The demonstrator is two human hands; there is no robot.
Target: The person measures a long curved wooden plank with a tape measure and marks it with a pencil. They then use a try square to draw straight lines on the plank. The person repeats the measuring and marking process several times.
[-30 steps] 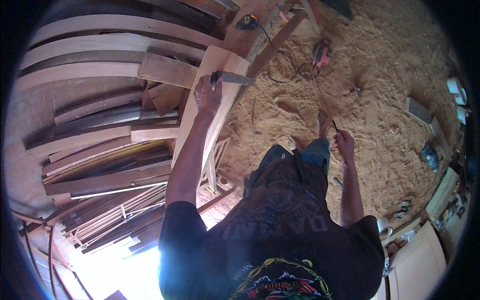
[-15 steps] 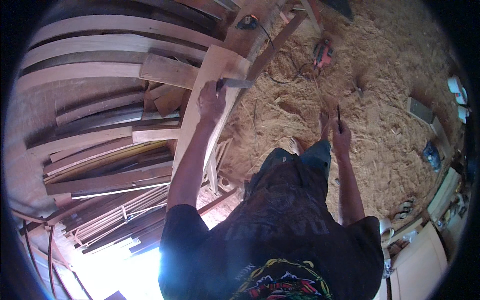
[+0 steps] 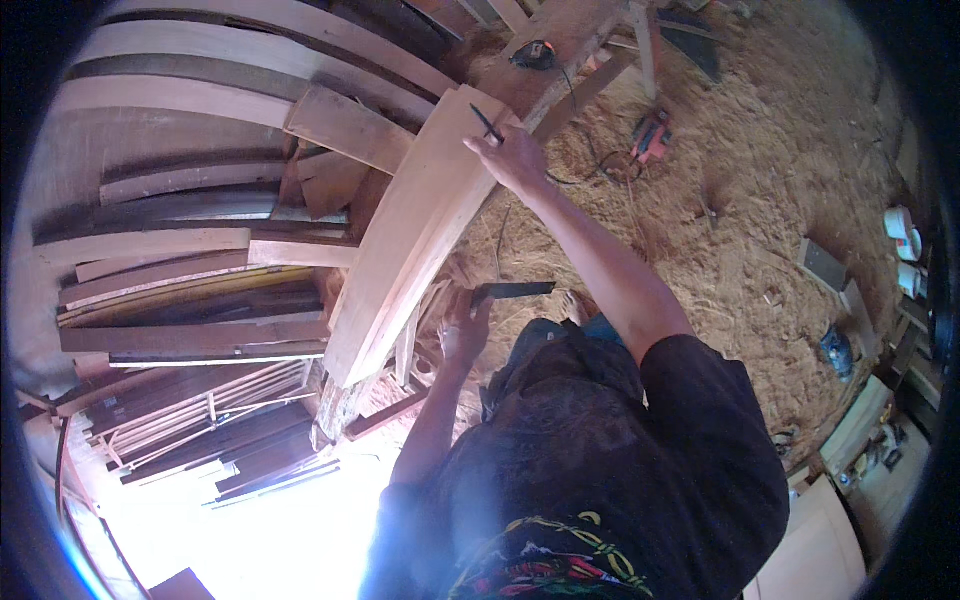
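In my right hand is a dark pencil, its fingers closed round it near the far end of a pale wooden board. The pencil points up and away over the board's face; whether its tip touches the wood I cannot tell. My left hand is off the board, close to its near right edge. Its fingers are closed on a try square, whose dark flat blade sticks out to the right in front of my waist. The square's stock is mostly hidden by the hand.
Stacked planks lie along the left. Beyond the board, a black corded tool rests on the bench beam. A red power tool lies on the sawdust-covered floor. White containers stand at the far right.
My left hand has lifted the try square off the board and drawn it back toward my waist. My right hand has swung from the right side over the board's far end with the pencil.
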